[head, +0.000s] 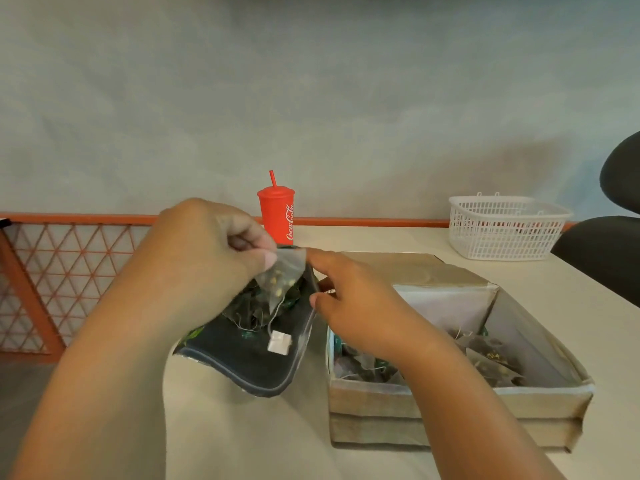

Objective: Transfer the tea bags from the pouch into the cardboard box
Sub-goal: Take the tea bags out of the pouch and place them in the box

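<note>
A dark pouch (pixel 249 362) lies open on the table, with several tea bags inside its mouth. My left hand (pixel 207 251) pinches a translucent pyramid tea bag (pixel 282 278) above the pouch; its string hangs down to a white tag (pixel 278 342). My right hand (pixel 349 303) holds the right rim of the pouch mouth with fingers and thumb. To the right stands the open cardboard box (pixel 450 407), with several tea bags (pixel 491 362) in it, partly hidden by my right forearm.
A red Coca-Cola cup with a straw (pixel 277 216) stands behind the pouch. A white plastic basket (pixel 505 226) sits at the back right. A black chair (pixel 609 251) is at the right edge. An orange lattice rail (pixel 62 271) borders the table's left.
</note>
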The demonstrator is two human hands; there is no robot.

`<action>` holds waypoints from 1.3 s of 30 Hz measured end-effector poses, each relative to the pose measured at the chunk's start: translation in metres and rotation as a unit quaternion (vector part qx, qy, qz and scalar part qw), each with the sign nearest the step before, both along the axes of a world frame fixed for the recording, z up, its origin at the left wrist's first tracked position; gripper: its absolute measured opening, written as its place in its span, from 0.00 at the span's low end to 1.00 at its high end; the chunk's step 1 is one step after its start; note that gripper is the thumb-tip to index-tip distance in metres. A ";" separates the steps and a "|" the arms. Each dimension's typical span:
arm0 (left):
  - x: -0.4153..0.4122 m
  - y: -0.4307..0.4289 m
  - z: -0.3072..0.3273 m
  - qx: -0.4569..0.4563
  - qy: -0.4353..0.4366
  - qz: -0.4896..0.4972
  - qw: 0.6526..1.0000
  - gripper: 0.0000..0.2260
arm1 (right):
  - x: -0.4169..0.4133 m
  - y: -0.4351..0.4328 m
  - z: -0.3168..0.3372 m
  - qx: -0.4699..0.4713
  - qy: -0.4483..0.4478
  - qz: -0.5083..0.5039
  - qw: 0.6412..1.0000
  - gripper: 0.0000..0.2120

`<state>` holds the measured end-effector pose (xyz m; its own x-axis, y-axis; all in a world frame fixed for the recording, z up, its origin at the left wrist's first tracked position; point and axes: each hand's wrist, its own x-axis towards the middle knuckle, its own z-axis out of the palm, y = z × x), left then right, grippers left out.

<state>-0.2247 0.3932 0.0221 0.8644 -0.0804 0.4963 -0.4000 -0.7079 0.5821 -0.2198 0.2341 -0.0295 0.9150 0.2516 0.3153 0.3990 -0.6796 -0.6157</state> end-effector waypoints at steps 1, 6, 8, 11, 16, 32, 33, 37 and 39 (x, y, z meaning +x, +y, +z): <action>0.001 0.003 0.001 -0.036 -0.011 -0.002 0.999 0.08 | 0.001 0.000 -0.001 -0.013 0.010 0.001 1.000 0.26; 0.005 0.008 0.000 -0.118 -0.044 0.000 0.992 0.08 | 0.001 0.001 -0.005 -0.059 0.068 0.016 0.996 0.23; 0.004 0.007 0.001 -0.130 -0.051 -0.016 0.990 0.08 | 0.000 0.001 -0.004 -0.059 0.077 0.022 0.995 0.19; 0.004 0.003 0.002 -0.151 -0.053 -0.057 0.985 0.09 | -0.001 -0.001 -0.003 -0.037 0.084 0.018 0.996 0.13; 0.004 -0.002 0.001 -0.198 -0.042 -0.141 0.969 0.11 | 0.001 -0.006 0.002 0.139 0.130 0.054 0.980 0.18; 0.008 -0.004 0.001 -0.280 -0.043 -0.178 0.942 0.11 | -0.010 -0.031 0.016 0.164 0.228 0.251 0.926 0.17; 0.008 -0.004 0.001 -0.280 -0.042 -0.178 0.942 0.11 | -0.011 -0.030 0.017 0.153 0.227 0.262 0.925 0.17; 0.008 -0.005 0.000 -0.267 -0.044 -0.172 0.947 0.11 | -0.012 -0.020 0.016 0.097 0.185 0.224 0.952 0.12; 0.009 -0.006 -0.001 -0.264 -0.047 -0.168 0.948 0.12 | -0.010 -0.017 0.013 0.044 0.163 0.191 0.967 0.09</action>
<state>-0.2161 0.3871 0.0210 0.7839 -0.0625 0.6178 -0.6193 -0.1503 0.7706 -0.2303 0.2168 -0.0163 0.8154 0.5758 0.0602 0.3847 -0.4612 -0.7995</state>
